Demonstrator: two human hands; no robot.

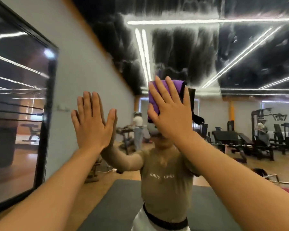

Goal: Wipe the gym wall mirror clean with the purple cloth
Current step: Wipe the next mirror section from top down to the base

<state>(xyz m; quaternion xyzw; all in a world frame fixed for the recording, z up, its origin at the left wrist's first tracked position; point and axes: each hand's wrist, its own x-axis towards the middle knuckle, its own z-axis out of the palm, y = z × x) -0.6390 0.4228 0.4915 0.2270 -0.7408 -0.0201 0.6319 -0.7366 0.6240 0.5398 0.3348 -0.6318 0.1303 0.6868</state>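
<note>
Right hand (168, 112) lies flat with its fingers straight and spread, pressing the purple cloth (157, 95) against the mirror (232, 52) at about head height; the cloth is folded, with a dark edge showing past the fingertips and a dark strip hanging down to the right of the wrist. Left hand (92, 122) is also open, fingers straight and close together, its palm laid on the glass just left of the cloth, meeting its own reflection edge to edge. Both forearms reach up and forward from the bottom corners. In the glass stands the person's reflection in a tan shirt (165, 185) with mirrored lettering, above a dark mat (117, 202) on a wooden floor. Smeared, streaky marks cloud the upper glass over the reflected strip lights (207, 21). Reflected benches and a weight machine (264, 130) stand to the right, with other people farther back. On the grey wall at left hangs a black-framed panel (20, 104)
</note>
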